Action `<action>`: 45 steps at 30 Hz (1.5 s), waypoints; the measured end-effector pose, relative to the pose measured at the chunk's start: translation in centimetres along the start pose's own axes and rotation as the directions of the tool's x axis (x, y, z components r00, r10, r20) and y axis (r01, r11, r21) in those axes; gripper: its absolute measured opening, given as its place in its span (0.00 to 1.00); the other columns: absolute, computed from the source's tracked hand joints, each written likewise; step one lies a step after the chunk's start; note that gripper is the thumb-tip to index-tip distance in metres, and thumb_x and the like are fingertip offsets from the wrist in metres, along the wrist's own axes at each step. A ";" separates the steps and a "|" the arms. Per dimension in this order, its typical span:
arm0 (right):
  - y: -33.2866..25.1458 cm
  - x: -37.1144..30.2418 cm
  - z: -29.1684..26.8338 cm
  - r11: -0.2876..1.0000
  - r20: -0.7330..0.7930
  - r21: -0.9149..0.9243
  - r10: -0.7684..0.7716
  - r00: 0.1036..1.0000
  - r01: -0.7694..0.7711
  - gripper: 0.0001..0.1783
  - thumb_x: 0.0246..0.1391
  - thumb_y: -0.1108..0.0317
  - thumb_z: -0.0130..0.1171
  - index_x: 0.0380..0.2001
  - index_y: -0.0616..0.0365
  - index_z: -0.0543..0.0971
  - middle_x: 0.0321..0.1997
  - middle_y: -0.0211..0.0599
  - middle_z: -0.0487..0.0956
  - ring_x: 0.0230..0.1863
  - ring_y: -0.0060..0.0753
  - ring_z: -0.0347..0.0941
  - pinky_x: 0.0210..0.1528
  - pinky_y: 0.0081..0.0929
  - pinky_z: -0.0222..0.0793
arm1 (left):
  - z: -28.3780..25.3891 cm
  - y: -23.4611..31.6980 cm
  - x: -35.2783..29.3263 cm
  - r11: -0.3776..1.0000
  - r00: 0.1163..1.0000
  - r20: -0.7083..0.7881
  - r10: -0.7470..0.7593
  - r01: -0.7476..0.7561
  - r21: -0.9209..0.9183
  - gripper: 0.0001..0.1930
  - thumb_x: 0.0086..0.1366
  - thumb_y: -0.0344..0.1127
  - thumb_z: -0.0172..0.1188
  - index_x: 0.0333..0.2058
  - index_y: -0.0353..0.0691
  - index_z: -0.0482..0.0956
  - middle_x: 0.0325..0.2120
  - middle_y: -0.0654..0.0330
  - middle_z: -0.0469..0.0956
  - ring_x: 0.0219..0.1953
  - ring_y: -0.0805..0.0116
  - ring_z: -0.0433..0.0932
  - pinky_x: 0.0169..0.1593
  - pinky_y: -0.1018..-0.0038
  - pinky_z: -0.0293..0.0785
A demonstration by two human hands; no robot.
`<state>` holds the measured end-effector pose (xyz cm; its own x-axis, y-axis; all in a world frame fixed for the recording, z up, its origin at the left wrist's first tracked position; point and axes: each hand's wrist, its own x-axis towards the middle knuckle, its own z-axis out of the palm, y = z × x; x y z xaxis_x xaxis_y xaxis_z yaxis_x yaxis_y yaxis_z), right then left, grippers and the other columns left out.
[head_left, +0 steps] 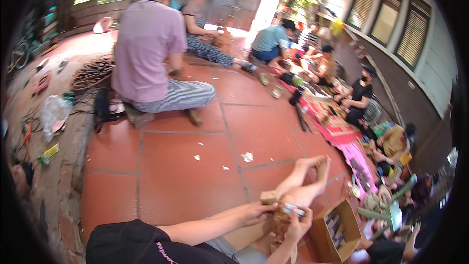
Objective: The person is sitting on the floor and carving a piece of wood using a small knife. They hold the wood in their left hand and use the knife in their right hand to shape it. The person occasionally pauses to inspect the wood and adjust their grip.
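My left hand (257, 213) reaches across my lap, its fingers closed on a brown, carved-looking wooden piece (280, 222) whose exact shape is hard to make out. Close against that piece, my right hand (299, 225) pinches a small white object (294, 209), too small to name. A tan block (270, 196) shows just beyond my left fingertips; whether it is part of the brown piece I cannot tell. Both my bare legs (305, 186) stretch out over the floor beneath the work.
To my right stands an open cardboard box (320, 232) with several greyish pieces inside. White scraps (247, 157) dot the red tiled floor (185, 176). Ahead sits a person in a pink shirt (149, 49). Several people work along a pink mat (359, 159) at right, near a green chair (393, 210).
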<state>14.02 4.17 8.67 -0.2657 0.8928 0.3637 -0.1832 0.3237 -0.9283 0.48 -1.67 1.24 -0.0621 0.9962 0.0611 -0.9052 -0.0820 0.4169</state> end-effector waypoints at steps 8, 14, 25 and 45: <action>1.3 0.5 -0.7 0.999 -0.027 0.006 0.043 0.999 -0.043 0.09 0.51 0.81 0.62 0.36 0.64 0.74 0.31 0.29 0.76 0.33 0.17 0.71 0.35 0.15 0.67 | 0.8 -0.4 0.4 0.999 0.999 -0.023 0.047 -0.047 -0.027 0.17 0.64 0.34 0.59 0.50 0.35 0.72 0.46 0.57 0.77 0.52 0.65 0.73 0.59 0.65 0.67; 1.0 0.1 -0.3 0.997 -0.072 -0.058 0.049 0.996 -0.054 0.09 0.51 0.78 0.64 0.35 0.64 0.75 0.31 0.29 0.76 0.31 0.17 0.70 0.34 0.16 0.67 | -0.8 -1.0 0.7 0.997 0.997 -0.051 0.049 -0.052 -0.054 0.16 0.64 0.31 0.58 0.50 0.36 0.72 0.47 0.57 0.77 0.52 0.65 0.73 0.60 0.65 0.66; 1.7 0.3 -0.5 0.999 -0.113 0.015 0.038 0.993 -0.037 0.10 0.47 0.77 0.67 0.34 0.60 0.78 0.29 0.25 0.76 0.29 0.14 0.68 0.31 0.14 0.63 | 0.3 -0.7 0.4 0.994 0.998 -0.033 0.060 -0.063 -0.088 0.15 0.64 0.29 0.58 0.49 0.37 0.72 0.46 0.58 0.77 0.51 0.68 0.74 0.57 0.68 0.68; 1.7 0.0 -1.0 0.985 0.150 -0.149 0.104 0.983 -0.082 0.11 0.48 0.79 0.66 0.35 0.62 0.76 0.29 0.26 0.76 0.27 0.10 0.67 0.26 0.10 0.61 | 0.1 0.2 0.2 0.996 0.998 -0.012 0.060 -0.061 -0.068 0.23 0.57 0.28 0.65 0.51 0.38 0.71 0.48 0.58 0.76 0.54 0.65 0.71 0.62 0.67 0.62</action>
<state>14.66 5.04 7.02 -0.4221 0.8647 0.2723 -0.0178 0.2924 -0.9561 0.31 -1.52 1.48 -0.1218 0.9897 0.0752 -0.9261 -0.1406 0.3501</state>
